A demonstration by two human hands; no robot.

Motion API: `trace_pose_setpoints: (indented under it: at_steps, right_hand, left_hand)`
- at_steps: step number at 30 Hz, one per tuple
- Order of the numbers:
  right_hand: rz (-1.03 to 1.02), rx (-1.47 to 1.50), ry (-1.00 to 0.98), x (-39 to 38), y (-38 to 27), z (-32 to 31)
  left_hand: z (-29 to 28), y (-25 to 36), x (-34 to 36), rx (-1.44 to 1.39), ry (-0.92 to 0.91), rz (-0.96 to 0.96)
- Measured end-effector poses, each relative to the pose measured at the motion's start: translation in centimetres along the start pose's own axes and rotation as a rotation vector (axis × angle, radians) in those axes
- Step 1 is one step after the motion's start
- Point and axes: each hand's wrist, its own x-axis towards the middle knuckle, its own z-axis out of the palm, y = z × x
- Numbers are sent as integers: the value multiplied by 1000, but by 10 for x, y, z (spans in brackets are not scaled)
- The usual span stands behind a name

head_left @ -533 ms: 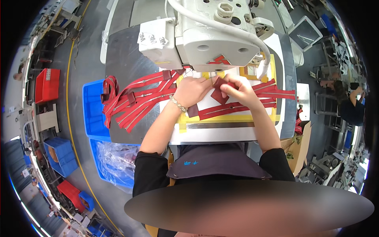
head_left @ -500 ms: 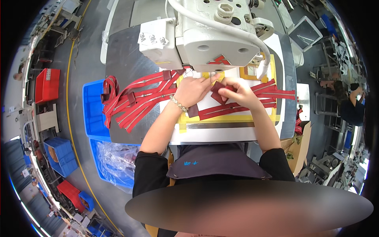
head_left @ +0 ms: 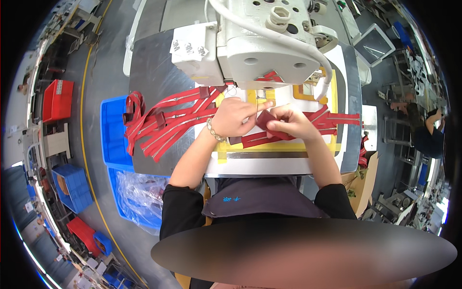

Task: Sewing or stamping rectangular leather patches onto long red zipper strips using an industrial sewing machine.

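My right hand is closed, thumb and fingers pinching a dark red square patch. My left hand, with a beaded bracelet at its wrist, is just left of that patch. Its index finger is stretched out over a small yellow-edged frame while the other fingers curl under, partly hidden. I see nothing held in it. Red zipper strips lie beneath and beside my right hand on a white, yellow-taped board. More red zippers, some with dark red patches, spread out to the left.
Above my hands hangs the white head of a sewing machine with a thick pale cable. Blue bins stand left of the table, one holding clear plastic. A cardboard box is at the right, and a screen at the far right.
My left hand has drawn back slightly from under the machine head, its index finger now pointing right. My right hand has shifted a little lower and still pinches the patch.
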Motion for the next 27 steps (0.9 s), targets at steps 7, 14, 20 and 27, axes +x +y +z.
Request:
trace_pose_setpoints:
  at_steps: [7,14,20,27]
  right_hand:
    - [-56,9,272,14,26,32]
    - [-77,11,351,17,29,37]
    - [-52,17,345,17,29,36]
    - [-85,35,366,20,31,37]
  left_hand:
    - [-10,-14,-7,-376,66,-286]
    - [-18,-14,-6,-692,-26,-574]
    - [-12,-16,-10,-618,-106,-574]
    - [-4,-14,-7,-662,17,-469]
